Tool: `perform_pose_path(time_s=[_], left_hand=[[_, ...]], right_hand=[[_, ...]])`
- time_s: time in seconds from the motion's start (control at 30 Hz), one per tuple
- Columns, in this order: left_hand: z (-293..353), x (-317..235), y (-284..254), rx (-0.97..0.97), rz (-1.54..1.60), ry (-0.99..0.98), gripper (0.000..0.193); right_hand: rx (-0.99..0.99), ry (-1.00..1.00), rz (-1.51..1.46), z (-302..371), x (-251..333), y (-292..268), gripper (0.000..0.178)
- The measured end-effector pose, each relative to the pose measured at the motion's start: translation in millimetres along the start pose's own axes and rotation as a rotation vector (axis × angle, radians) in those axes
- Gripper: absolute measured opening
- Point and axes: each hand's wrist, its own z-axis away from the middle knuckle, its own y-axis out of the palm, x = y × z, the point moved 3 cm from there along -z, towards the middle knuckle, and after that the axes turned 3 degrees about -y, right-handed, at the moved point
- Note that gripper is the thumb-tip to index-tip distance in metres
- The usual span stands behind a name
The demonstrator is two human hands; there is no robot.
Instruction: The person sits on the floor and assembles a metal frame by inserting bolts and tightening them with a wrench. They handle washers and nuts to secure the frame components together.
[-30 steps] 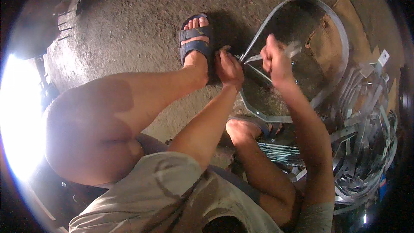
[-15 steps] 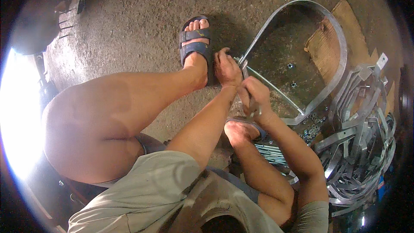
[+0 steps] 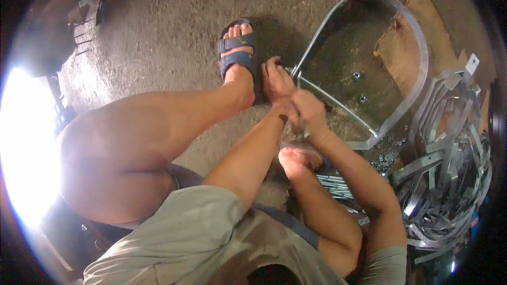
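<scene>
A large flat metal strap (image 3: 421,68), bent into a teardrop loop, lies on the floor ahead and to the right. A threaded rod (image 3: 343,105) runs across between its two ends. My left hand (image 3: 278,83) is closed around the near left end of the strap, where the rod comes through. Just below it my right hand (image 3: 309,108) is a closed fist, pressed near the left wrist. A blurred greyish piece shows under that fist; its kind is hidden. Two loose nuts (image 3: 357,75) lie inside the loop.
Bent metal straps (image 3: 449,163) are heaped at the right. Threaded rods (image 3: 335,186) lie bundled near my right foot, with loose nuts (image 3: 385,161) beside them. Flattened cardboard (image 3: 433,26) lies beneath the loop's far side. My sandalled left foot (image 3: 237,47) stands left of my hands.
My right fist has turned and moved slightly up and left, closer to my left wrist. The left hand keeps its place at the strap end. The view has shifted a little.
</scene>
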Motion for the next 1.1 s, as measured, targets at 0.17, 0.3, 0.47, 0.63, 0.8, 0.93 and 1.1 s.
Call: perform_pose_path(time_s=[0.17,0.3,0.47,0.63,0.8,0.93,1.1], left_hand=[[-0.6,-8.6,-7.1,-0.04,0.002,-0.022,0.024],[-0.1,-13.1,-4.0,-0.035,0.002,-0.028,0.023],[-0.9,-5.7,-1.5,-0.044,-0.011,0.0,0.025],[-6.0,7.4,4.0,-0.043,0.051,0.031,0.026],[-6.0,9.9,5.5,-0.028,0.018,0.058,0.026],[-6.1,9.6,2.1,-0.025,0.011,0.036,0.026],[-2.6,10.6,4.6,-0.02,0.022,-0.02,0.026]], right_hand=[[-0.026,0.558,-0.475,-41.5,-30.2,-32.1,0.035],[-0.189,1.012,-0.991,-59.4,-62.9,-48.3,0.046],[-0.079,0.583,-0.479,-29.0,-19.6,-42.1,0.035],[0.069,0.144,-0.144,-9.9,6.7,-18.5,0.013],[0.072,0.08,-0.06,2.3,14.7,4.5,0.022],[0.126,0.073,-0.052,-3.2,10.7,2.3,0.021],[0.106,0.203,-0.155,-26.8,-3.0,-21.9,0.018]])
